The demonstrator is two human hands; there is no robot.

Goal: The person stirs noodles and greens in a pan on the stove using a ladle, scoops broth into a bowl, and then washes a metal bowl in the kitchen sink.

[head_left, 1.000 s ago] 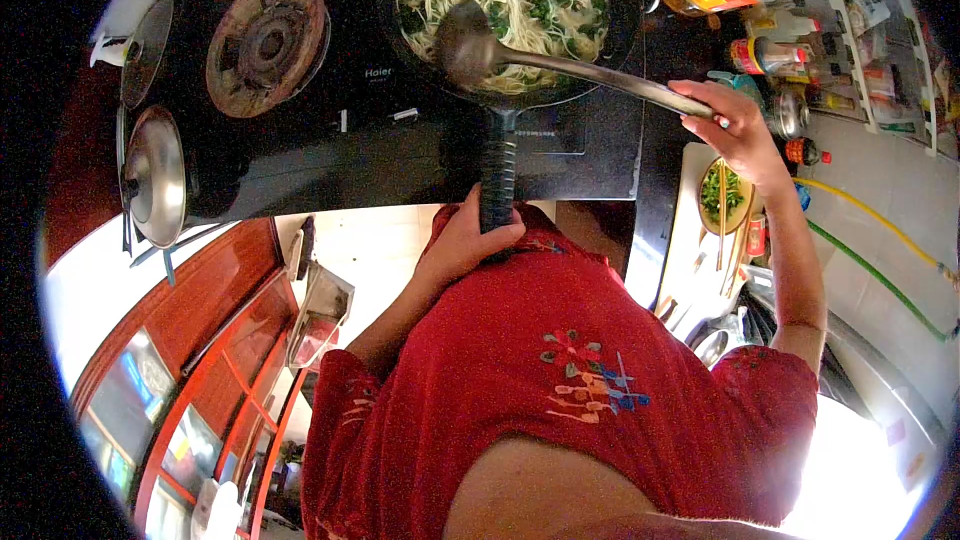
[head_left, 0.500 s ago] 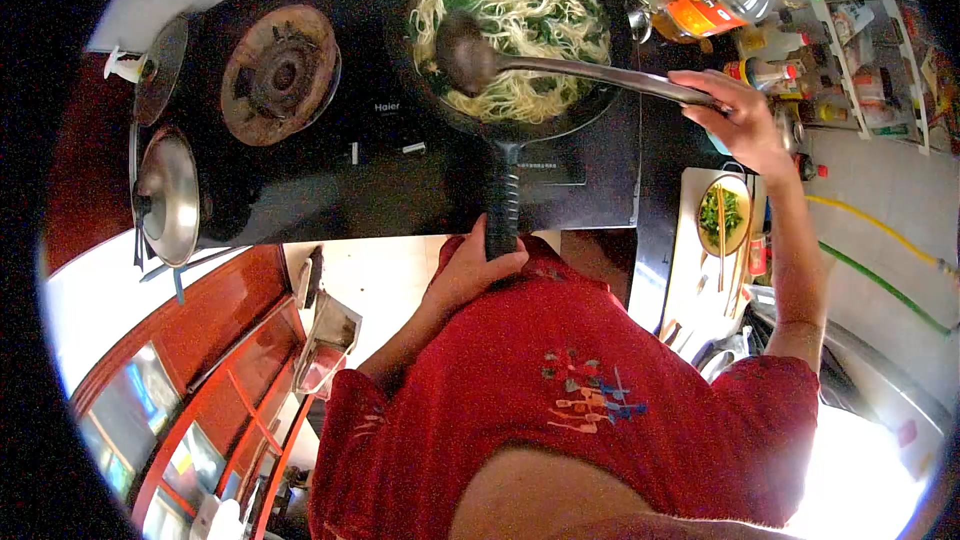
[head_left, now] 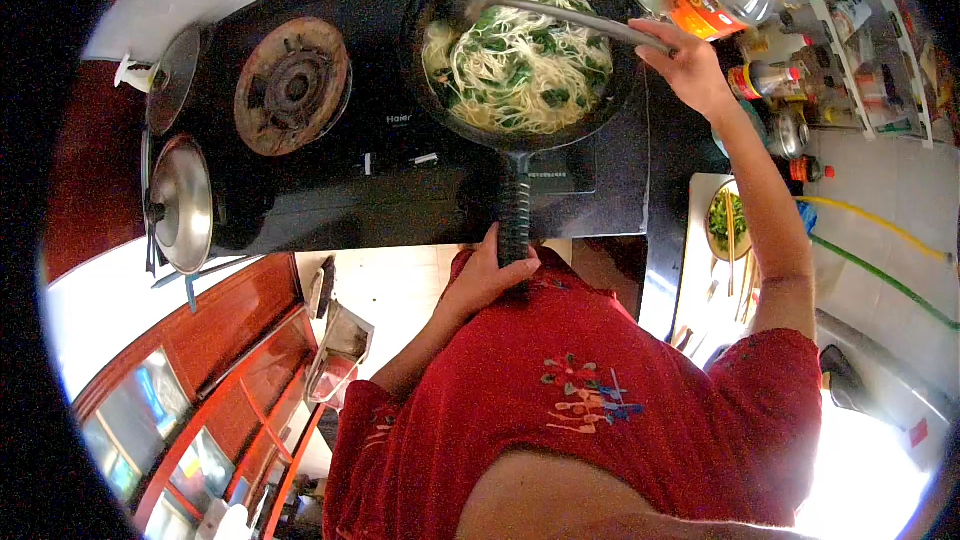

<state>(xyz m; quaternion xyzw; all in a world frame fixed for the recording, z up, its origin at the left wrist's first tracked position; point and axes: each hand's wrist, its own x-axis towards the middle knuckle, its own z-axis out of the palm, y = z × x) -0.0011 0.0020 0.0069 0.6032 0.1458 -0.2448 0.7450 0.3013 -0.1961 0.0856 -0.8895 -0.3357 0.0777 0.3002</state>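
A dark wok [head_left: 425, 105] sits on the black stove, holding pale noodles [head_left: 545, 60] mixed with green leaves in liquid. My left hand [head_left: 492, 275] is wrapped round the end of the wok's ribbed black handle [head_left: 515, 205], close to my red shirt. On the right, my right hand [head_left: 688, 62] grips the upper end of a metal ladle [head_left: 590, 22], its fingers closed on the shaft. The ladle's head is at the wok's far left side, blurred and partly lost against the dark wall; whether it holds anything I cannot tell.
Left of the wok is a rusty-brown burner [head_left: 295, 88]. A metal lid [head_left: 187, 205] stands at the stove's left edge. To the right are a bowl of chopped greens [head_left: 722, 230] with chopsticks [head_left: 731, 240] across it, a large labelled bottle [head_left: 705, 0] and several smaller bottles.
My right hand has moved up and left, carrying the ladle's head from over the noodles to the wok's far left side. The noodles have shifted right. My left hand keeps its hold.
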